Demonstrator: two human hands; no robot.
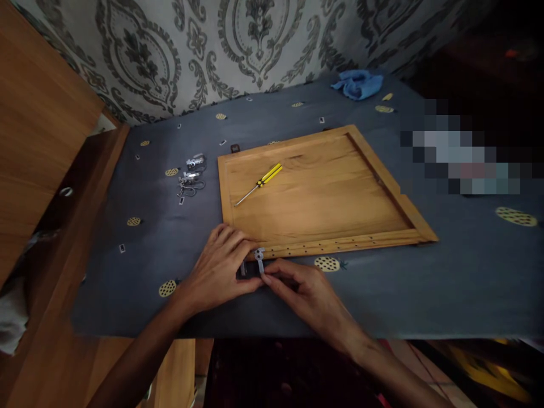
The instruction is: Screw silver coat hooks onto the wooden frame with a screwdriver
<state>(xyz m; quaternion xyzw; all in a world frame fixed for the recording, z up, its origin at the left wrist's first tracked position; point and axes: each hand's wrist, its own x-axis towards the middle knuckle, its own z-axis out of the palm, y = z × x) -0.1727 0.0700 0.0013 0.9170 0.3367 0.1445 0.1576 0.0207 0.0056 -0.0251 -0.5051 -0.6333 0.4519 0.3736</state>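
A framed wooden panel [323, 187] lies on a cloth-covered surface, with a row of small holes along its near edge. My left hand [221, 269] is curled over its near left corner, fingers on top, thumb below by a dark piece [250, 271] at the edge. At that corner, a small silver metal fitting [259, 256] with a round part stands out past the frame. My right hand [310, 294] pinches the fitting's near end between thumb and fingertips. A yellow-handled screwdriver [268, 176] rests on the panel, its tip pointing toward my left hand.
Several silver metal fittings with wire loops [191, 177] lie left of the panel. At the back right is a crumpled blue cloth [358, 84]. Wooden furniture [38, 136] borders the left side, and a patterned wall covering [259, 39] rises behind. A blurred-out patch covers the right.
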